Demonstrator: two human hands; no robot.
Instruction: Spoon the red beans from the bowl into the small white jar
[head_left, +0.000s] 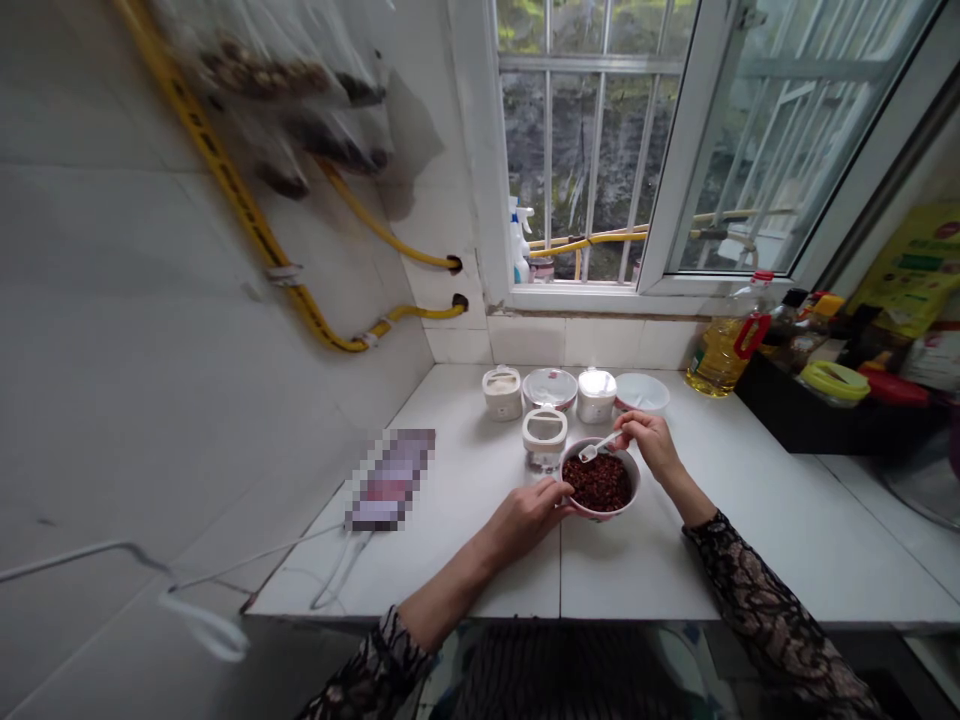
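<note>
A pink bowl full of dark red flakes sits on the white tiled counter. My left hand is closed on the bowl's left rim. My right hand pinches a small white spoon whose tip rests just above the flakes. Close behind the bowl stands a small white-lidded jar.
Behind stand two white pots, a glass-lidded bowl and a white lid. An oil bottle and a black tray of bottles are at the right. A phone with a cable lies left. Yellow pipes run along the wall.
</note>
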